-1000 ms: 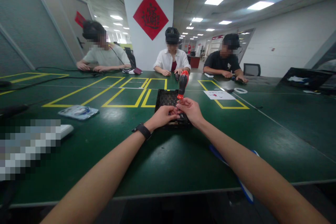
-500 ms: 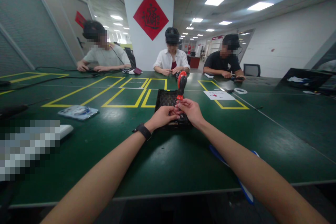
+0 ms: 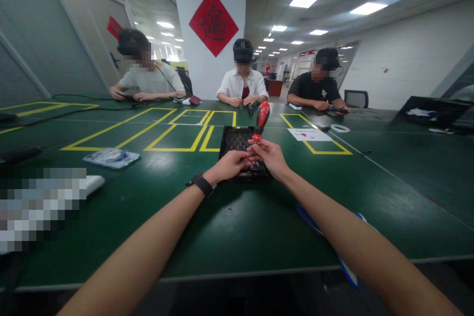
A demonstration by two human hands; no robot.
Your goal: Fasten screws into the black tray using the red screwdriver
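Observation:
A screwdriver (image 3: 262, 118) with a red and black handle stands nearly upright, leaning slightly right at its top. My right hand (image 3: 272, 158) pinches it just below the handle, around the shaft. Close against those fingertips, my left hand (image 3: 233, 164) has its thumb and fingers pressed together near the lower shaft. Whatever lies between the left fingertips is too small or hidden to tell. Both hands are over a black tray-like case (image 3: 237, 138) with a patterned inside, which lies on the green table (image 3: 207, 237). The screwdriver's tip is hidden by my fingers.
A phone (image 3: 111, 158) lies to the left, near a blurred-out pale object (image 3: 40, 207). A blue and white strap-like item (image 3: 311, 219) is under my right forearm. Ahead right are a paper sheet (image 3: 309, 135) and a tape roll (image 3: 339, 129). Three people sit across the table.
The screwdriver's handle has tilted a little to the right. Both hands stay over the black case, with the fingertips shifted slightly.

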